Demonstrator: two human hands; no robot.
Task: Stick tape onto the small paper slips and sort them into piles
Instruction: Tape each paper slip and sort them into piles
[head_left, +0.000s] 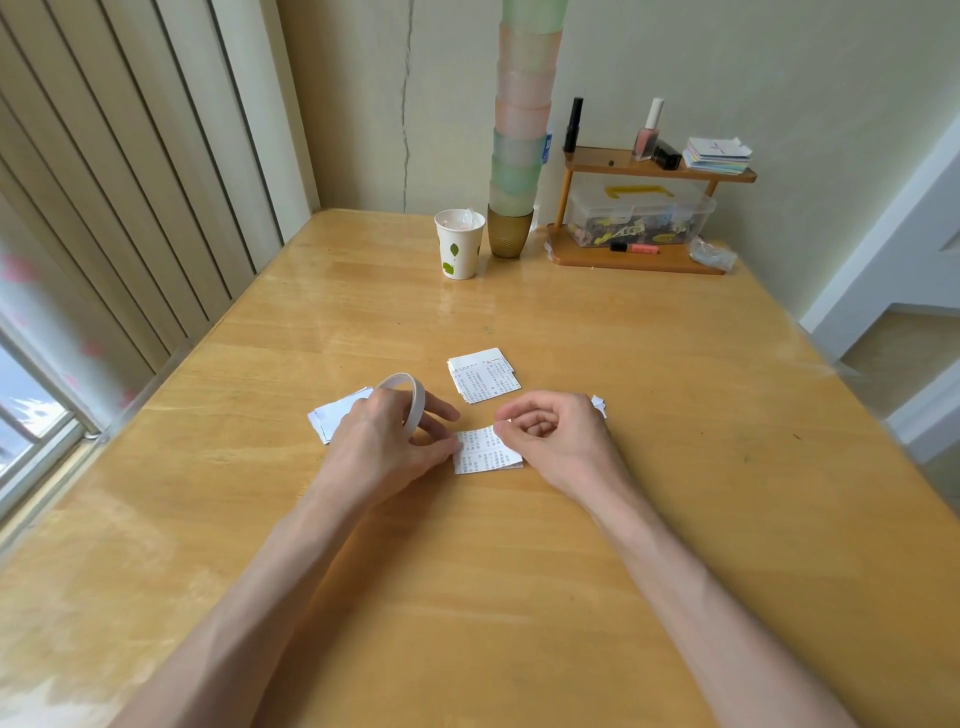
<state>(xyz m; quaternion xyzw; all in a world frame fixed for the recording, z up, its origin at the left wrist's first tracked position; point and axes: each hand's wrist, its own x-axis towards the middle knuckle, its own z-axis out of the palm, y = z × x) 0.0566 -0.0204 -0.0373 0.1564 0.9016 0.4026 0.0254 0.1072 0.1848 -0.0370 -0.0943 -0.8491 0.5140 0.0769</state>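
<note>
A printed paper slip (485, 451) lies flat on the wooden table (675, 467) between my hands. My left hand (387, 441) holds a thin white tape roll (410, 402) on edge, its fingers curled round the ring and its thumb touching the slip's left end. My right hand (558, 436) has curled fingers, and its fingertips pinch at the slip's upper right edge. A pile of printed slips (485, 379) lies just beyond. Another pile (335, 415) sits partly hidden behind my left hand. A few slips (600, 404) peek out behind my right hand.
At the table's far edge stand a paper cup (460, 244), an amber glass (510, 231) under a tall stack of pastel cups (522, 130), and a small wooden shelf (639, 208) with a plastic box and bottles. Vertical blinds (130, 182) hang at left.
</note>
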